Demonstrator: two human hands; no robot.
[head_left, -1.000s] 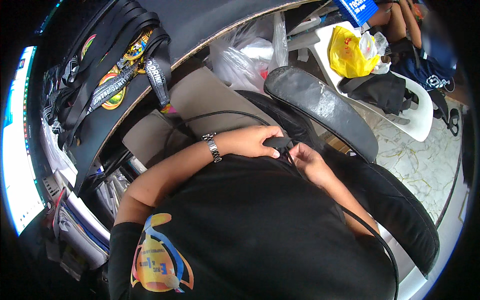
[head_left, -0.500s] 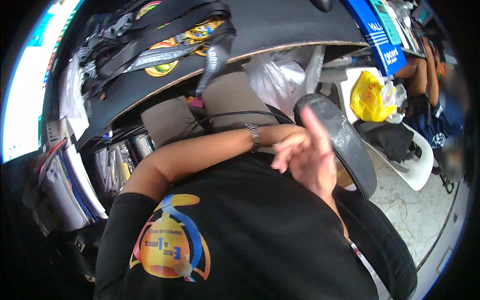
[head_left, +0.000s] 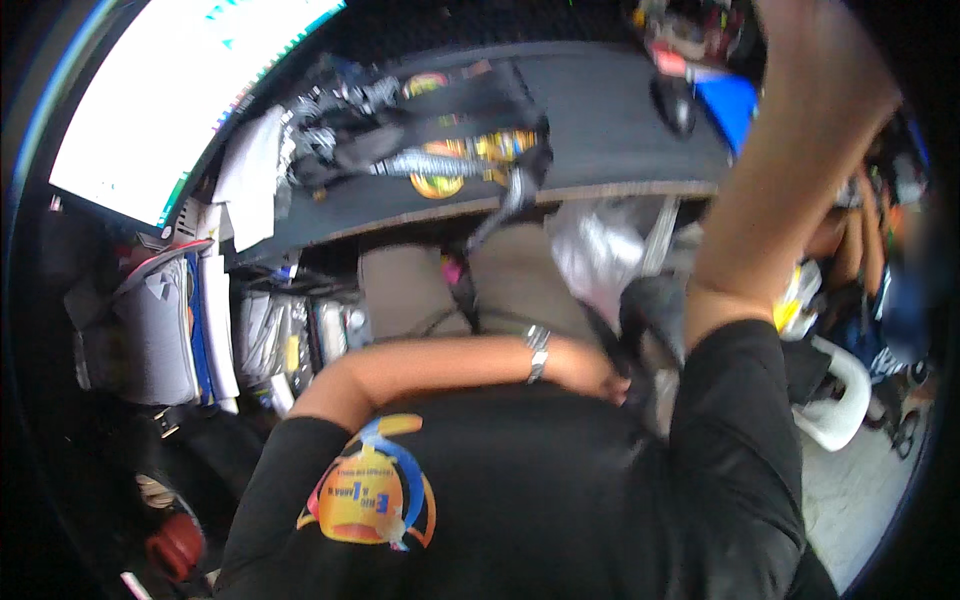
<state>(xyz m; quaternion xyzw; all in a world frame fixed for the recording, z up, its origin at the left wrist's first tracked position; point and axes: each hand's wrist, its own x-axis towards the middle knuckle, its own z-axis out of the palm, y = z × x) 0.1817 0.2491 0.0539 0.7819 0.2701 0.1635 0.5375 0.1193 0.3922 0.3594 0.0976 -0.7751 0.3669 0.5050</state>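
1 hand shows in my feed: the left hand [head_left: 592,370], bent across the waist, its fingers curled at the side of the black shirt [head_left: 540,480]. Blur hides the fingertips, so I cannot tell whether they pinch anything. The shirt lies directly against that forearm; the dark armrest [head_left: 655,305] stands near, just past the knuckles. With the right hand outside my view, I cannot judge its grip; only a raised forearm [head_left: 790,170] shows.

Beyond, on the desk [head_left: 610,120], sit a blue book [head_left: 730,108], a dark mouse [head_left: 675,105] and a heap of medal ribbons [head_left: 440,125]. A low leftward swing of that forearm could knock the mouse or book. 1 ribbon end droops over the desk edge above the lap; a rising knee could snag it and drag the medals down.
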